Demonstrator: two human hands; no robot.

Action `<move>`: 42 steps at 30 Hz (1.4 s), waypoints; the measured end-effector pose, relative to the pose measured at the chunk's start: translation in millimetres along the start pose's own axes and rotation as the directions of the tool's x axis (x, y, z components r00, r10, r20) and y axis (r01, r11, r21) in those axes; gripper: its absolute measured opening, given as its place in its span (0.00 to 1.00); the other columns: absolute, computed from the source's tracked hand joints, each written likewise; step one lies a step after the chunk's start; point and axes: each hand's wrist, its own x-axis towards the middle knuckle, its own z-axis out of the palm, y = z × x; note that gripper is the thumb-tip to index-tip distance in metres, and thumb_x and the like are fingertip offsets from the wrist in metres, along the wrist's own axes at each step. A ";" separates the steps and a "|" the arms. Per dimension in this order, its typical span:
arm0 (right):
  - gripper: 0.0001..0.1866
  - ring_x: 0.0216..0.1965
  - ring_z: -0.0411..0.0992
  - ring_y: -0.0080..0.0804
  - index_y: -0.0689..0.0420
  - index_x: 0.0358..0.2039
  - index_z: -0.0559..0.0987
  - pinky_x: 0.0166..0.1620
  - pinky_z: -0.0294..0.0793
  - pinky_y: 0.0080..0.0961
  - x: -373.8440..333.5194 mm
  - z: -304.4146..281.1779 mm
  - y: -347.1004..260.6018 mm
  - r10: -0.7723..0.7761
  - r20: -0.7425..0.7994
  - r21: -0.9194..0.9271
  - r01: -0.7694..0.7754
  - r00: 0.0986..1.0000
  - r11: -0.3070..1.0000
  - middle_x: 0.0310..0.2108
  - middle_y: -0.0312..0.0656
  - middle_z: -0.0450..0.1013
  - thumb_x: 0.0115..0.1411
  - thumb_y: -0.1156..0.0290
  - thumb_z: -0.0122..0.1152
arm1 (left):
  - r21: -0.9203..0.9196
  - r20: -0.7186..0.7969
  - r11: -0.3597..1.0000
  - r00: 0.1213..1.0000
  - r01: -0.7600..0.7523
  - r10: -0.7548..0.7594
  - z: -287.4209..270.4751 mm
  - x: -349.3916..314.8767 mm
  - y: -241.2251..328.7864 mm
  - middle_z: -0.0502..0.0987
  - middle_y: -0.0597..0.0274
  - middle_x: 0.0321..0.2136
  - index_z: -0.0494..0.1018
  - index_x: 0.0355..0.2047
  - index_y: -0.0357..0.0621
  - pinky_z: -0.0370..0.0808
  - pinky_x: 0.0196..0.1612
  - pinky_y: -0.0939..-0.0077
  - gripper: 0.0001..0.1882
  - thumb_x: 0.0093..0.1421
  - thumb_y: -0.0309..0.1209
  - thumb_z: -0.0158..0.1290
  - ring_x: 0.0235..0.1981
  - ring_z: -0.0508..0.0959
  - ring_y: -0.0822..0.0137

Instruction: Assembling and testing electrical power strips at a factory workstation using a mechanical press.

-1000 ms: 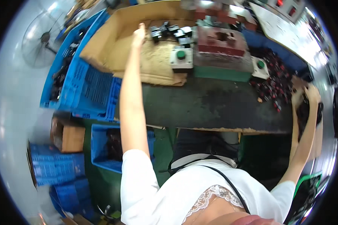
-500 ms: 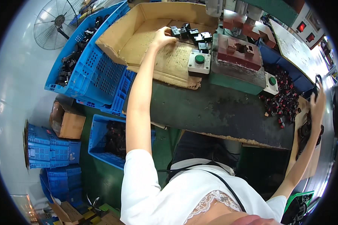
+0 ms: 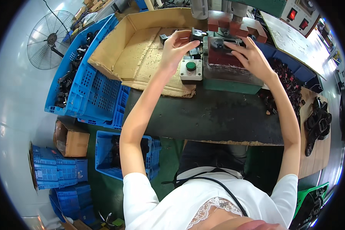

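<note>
My left hand [image 3: 175,50] pinches a small black plastic part [image 3: 197,34] between thumb and fingertips, just left of the press fixture. My right hand [image 3: 253,57] has its fingers on a dark, longish plastic part [image 3: 223,43], somewhat blurred, over the dark red fixture block [image 3: 224,59]. Whether that part is seated in the fixture I cannot tell. The fixture sits on a grey and green base [image 3: 234,82]. Beside it stands a white box with a green button [image 3: 191,66]. Another black part [image 3: 164,38] lies behind my left hand.
A cardboard tray [image 3: 122,53] spreads at the left of the bench. Red press blocks [image 3: 239,30] hang above the fixture. Small black and red pieces [image 3: 287,82] are heaped at the right, with black parts [image 3: 317,122] on cardboard beyond. Blue crates [image 3: 103,84] stand left.
My right hand has come from the far right to the fixture, with a dark part. My left hand has moved right from the cardboard tray, now holding a black part. The view has shifted slightly.
</note>
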 end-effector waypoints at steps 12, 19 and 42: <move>0.12 0.48 0.69 0.30 0.64 0.44 0.75 0.53 0.63 0.23 -74.0 -41.9 55.0 0.238 -0.192 0.298 -0.174 0.952 0.939 0.45 0.44 0.73 0.61 0.74 0.51 | 0.343 0.150 0.902 0.964 -0.261 0.221 66.4 27.0 -23.3 0.78 0.54 0.36 0.74 0.41 0.36 0.69 0.47 0.74 0.22 0.45 0.30 0.63 0.38 0.77 0.64; 0.14 0.40 0.73 0.24 0.64 0.37 0.79 0.47 0.67 0.19 -134.1 -48.5 121.9 0.560 -0.366 0.281 -0.485 0.743 0.828 0.36 0.42 0.77 0.62 0.67 0.51 | 0.561 0.261 0.755 0.938 -0.339 0.228 69.4 47.0 -38.1 0.76 0.51 0.41 0.78 0.37 0.43 0.67 0.50 0.72 0.20 0.43 0.35 0.64 0.42 0.76 0.61; 0.12 0.31 0.66 0.33 0.64 0.32 0.77 0.38 0.66 0.27 -129.0 -51.7 89.5 0.476 0.010 0.009 -0.476 0.879 0.879 0.27 0.41 0.66 0.49 0.70 0.63 | 0.750 0.362 0.604 0.931 -0.267 -0.037 -14.9 -18.9 -15.3 0.75 0.63 0.37 0.76 0.39 0.42 0.72 0.37 0.75 0.18 0.47 0.33 0.62 0.37 0.75 0.68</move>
